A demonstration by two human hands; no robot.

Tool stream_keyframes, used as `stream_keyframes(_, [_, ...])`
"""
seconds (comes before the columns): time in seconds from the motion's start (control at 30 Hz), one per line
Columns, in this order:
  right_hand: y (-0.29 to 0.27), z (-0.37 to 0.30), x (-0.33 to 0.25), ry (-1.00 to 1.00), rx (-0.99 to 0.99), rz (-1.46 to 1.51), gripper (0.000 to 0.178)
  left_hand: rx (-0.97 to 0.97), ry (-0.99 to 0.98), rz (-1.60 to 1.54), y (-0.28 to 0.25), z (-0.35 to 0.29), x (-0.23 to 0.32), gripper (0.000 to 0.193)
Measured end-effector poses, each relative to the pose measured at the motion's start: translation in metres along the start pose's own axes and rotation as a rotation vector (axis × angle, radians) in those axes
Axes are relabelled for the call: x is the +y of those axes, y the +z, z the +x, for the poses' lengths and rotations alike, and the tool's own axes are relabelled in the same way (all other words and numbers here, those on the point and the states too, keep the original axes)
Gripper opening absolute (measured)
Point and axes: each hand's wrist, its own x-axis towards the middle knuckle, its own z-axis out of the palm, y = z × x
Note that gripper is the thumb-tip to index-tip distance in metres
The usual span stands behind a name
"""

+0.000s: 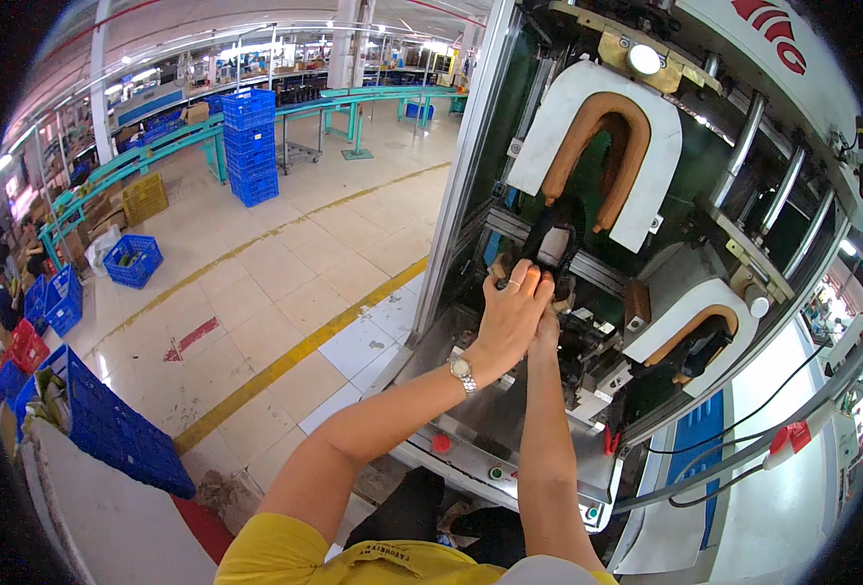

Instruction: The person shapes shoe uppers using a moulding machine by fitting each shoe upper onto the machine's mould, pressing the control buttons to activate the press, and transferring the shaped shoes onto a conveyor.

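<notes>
My hands (pixel 519 307) meet on the shoe (pixel 551 244) inside the machine (pixel 646 292) ahead, crates (pixel 249 146) stacked far left, perhaps behind the conveyor (pixel 158 146).

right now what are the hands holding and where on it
Both hands, left hand over right hand, grip the lower end of a dark shoe set in the machine; the exact grip is hidden.

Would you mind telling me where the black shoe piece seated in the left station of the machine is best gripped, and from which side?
Probably at its lower end, coming from below and in front. The black shoe piece stands upright under the brown U-shaped pad, which closes off its top, while both hands already meet at its exposed lower end.
</notes>
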Motion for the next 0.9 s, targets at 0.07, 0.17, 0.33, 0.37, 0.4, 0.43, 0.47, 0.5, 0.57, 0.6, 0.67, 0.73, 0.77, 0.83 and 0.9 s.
stream_keyframes(0.07, [-0.004, -0.004, -0.009, 0.009, 0.025, -0.041, 0.035, -0.01, -0.037, -0.026, 0.004, 0.003, 0.01, 0.028])
stream_keyframes(0.17, [-0.001, -0.006, -0.012, 0.011, 0.028, -0.074, 0.036, -0.008, -0.021, 0.009, 0.003, 0.004, 0.014, 0.029])
stream_keyframes(0.33, [0.007, -0.019, -0.009, -0.057, -0.072, -0.036, 0.034, -0.017, 0.029, 0.005, 0.006, 0.0, 0.009, 0.03])
stream_keyframes(0.37, [0.009, -0.022, -0.007, -0.067, -0.089, -0.029, 0.034, -0.015, 0.031, -0.002, 0.008, 0.0, 0.008, 0.03])
stream_keyframes(0.4, [0.012, -0.026, -0.004, -0.072, -0.107, -0.022, 0.034, 0.001, 0.035, 0.001, 0.009, -0.001, 0.007, 0.03])
stream_keyframes(0.43, [0.015, -0.029, -0.002, -0.077, -0.122, -0.015, 0.034, 0.016, 0.038, 0.003, 0.01, -0.002, 0.007, 0.03])
stream_keyframes(0.47, [0.019, -0.032, 0.001, -0.08, -0.137, -0.008, 0.033, 0.013, 0.035, -0.002, 0.01, -0.003, 0.006, 0.03])
stream_keyframes(0.5, [0.021, -0.034, 0.001, -0.089, -0.148, 0.001, 0.033, 0.008, 0.037, 0.007, 0.008, -0.003, 0.006, 0.031])
stream_keyframes(0.57, [0.025, -0.038, 0.003, -0.1, -0.169, 0.02, 0.033, -0.005, 0.038, 0.009, 0.01, -0.004, 0.005, 0.032])
stream_keyframes(0.6, [0.027, -0.038, 0.004, -0.102, -0.183, 0.03, 0.032, 0.004, 0.03, 0.003, 0.012, -0.004, 0.004, 0.032])
stream_keyframes(0.67, [0.027, -0.034, 0.003, -0.041, -0.256, 0.055, 0.027, 0.01, 0.006, -0.006, 0.016, -0.005, 0.002, 0.034])
stream_keyframes(0.73, [0.006, -0.024, 0.006, -0.019, -0.222, 0.036, 0.026, 0.014, 0.001, -0.016, 0.018, -0.003, 0.005, 0.035])
stream_keyframes(0.77, [0.002, -0.013, 0.005, 0.001, -0.195, 0.015, 0.026, 0.025, -0.006, -0.024, 0.016, -0.001, 0.006, 0.035])
stream_keyframes(0.83, [-0.013, 0.012, -0.01, 0.04, -0.127, -0.027, 0.024, -0.021, 0.023, -0.031, 0.015, 0.003, 0.007, 0.039])
stream_keyframes(0.9, [-0.034, 0.017, -0.006, 0.089, -0.065, -0.061, 0.023, -0.017, 0.099, -0.181, 0.008, 0.004, 0.003, 0.043])
